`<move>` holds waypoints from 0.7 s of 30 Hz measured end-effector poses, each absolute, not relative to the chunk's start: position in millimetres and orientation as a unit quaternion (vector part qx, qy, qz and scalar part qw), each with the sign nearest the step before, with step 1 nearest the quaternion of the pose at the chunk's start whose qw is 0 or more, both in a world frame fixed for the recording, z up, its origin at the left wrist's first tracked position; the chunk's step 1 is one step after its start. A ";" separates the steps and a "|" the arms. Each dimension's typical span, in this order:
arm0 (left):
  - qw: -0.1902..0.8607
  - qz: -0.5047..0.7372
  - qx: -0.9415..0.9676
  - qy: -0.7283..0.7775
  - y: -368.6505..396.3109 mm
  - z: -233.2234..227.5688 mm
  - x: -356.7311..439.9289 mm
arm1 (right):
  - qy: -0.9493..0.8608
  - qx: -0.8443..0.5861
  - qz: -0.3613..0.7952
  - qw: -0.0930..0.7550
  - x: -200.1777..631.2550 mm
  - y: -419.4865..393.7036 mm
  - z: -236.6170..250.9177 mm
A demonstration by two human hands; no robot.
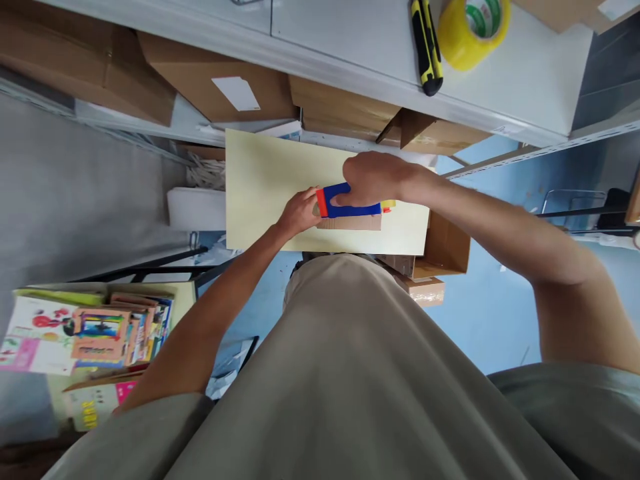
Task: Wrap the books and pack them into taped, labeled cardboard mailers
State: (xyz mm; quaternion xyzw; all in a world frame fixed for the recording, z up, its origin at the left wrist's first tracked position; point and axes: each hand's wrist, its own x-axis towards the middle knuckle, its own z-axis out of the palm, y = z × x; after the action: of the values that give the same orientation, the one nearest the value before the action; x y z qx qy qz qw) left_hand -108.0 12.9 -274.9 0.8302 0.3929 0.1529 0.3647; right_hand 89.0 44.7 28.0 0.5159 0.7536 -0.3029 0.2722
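Both hands grip blue dispenser: left hand closed on end, right hand over top, on yellow sheet. Open box below, contents unseen; grey shelf, blue floor.

Grey-green short-sleeved shirt, loose over torso; forearms bare, no watch or gloves.

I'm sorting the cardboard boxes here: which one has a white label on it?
The box under the grey shelf at upper left, just above the cream sheet; its white label faces the camera, while the neighbouring boxes show plain cardboard.
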 end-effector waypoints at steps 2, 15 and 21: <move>0.361 0.149 0.833 0.392 10.9 -275.0 -109.8 | 0.742 0.529 -0.301 0.281 114.3 41.5 16.3; 0.342 0.116 0.828 0.429 -5.1 -261.1 -113.3 | 0.632 0.566 -0.433 0.306 263.1 0.2 -47.4; 0.337 0.101 0.825 0.443 -6.3 -250.1 -108.1 | 0.596 0.576 -0.463 0.312 336.9 -8.6 -67.7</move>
State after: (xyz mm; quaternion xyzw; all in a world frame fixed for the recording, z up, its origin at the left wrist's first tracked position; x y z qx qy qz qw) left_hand -108.1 -6.3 -250.1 0.8246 0.4434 0.1008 0.3366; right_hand 336.9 -8.6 -67.7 0.5764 0.5961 -0.4634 0.3125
